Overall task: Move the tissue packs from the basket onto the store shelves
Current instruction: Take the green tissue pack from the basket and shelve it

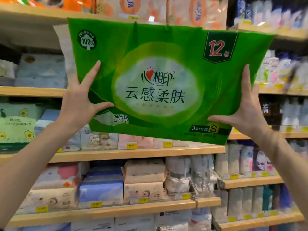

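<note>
Facing store shelves [136, 153]: wooden boards running the full width, stocked with soft-wrapped tissue goods, yellow price tags [131, 145] along the front edges.

Holding green tissue pack [160, 84] aloft in front of shelving, carried by nothing but the hands, well above the middle board's front edge, top edge reaching to about the upper board. Printed face toward camera, marked "12"; tilting slightly, right side lower. Basket not in view.

Handling, judged: bulky but probably light for its size. Film wrapper looking smooth and likely slippery; contents soft, giving under pressure rather than breaking. Not fragile, though likely to sag or fold if taken by one end only. Thin handle strip possibly showing at top edge; too blurred to confirm.

Gripping with left hand [78, 100] at lower left side edge: fingers spreading wide up the face, thumb pressing inward along the front. Gripping with right hand [250, 114] at lower right side edge: fingers pointing up along the side, thumb lying across the lower front. Both hands clamping the pack between them, palms squeezing inward.

Best hold, judged: exactly these two opposing side edges, low down, supporting the weight evenly while sliding the pack flat onto a board. Free slot not identifiable here.
</note>
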Available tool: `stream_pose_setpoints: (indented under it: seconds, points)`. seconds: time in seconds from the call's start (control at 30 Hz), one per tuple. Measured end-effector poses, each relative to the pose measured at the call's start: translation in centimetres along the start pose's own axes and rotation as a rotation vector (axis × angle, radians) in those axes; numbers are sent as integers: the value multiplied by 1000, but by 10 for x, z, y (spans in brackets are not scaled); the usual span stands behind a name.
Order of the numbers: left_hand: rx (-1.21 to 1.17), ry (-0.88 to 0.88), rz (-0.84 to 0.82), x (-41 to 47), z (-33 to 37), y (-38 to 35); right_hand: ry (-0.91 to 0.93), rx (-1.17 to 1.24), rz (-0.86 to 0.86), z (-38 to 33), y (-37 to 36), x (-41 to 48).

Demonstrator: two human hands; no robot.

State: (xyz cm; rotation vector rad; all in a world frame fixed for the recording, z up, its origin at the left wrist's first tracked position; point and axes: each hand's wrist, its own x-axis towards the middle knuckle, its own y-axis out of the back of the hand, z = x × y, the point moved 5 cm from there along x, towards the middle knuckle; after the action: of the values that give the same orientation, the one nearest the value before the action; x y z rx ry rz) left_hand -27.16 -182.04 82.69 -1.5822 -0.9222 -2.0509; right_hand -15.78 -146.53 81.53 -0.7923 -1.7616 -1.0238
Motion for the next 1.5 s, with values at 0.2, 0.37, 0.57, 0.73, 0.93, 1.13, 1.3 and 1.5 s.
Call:
stream_pose_setpoints:
  seconds: [0.2, 0.37, 0.57, 0.73, 0.93, 1.13, 1.3, 1.5]
  points:
    - [-3, -73, 103, 50, 35, -50, 78, 15, 35, 64, 15, 61]
    - [65, -97, 228, 85, 62, -93, 133, -38, 112, 114, 25, 108]
    - [63, -143, 273, 112, 74, -127, 178, 73, 111, 154, 15, 144]
    - [74, -198, 286, 127, 72, -138, 171, 100, 133, 169, 3, 158]
    - [69, -245, 337, 147, 65, -147, 187, 46, 210, 178, -2, 177]
    - [65, -250, 380, 167, 62, -170, 232, 11, 249, 188, -7, 199]
    - [84, -238, 415, 178, 58, -201, 257, -40, 261, 213, -18, 219]
    - [102, -219, 444, 194, 53, -242, 274, -18, 275, 251, -33, 244]
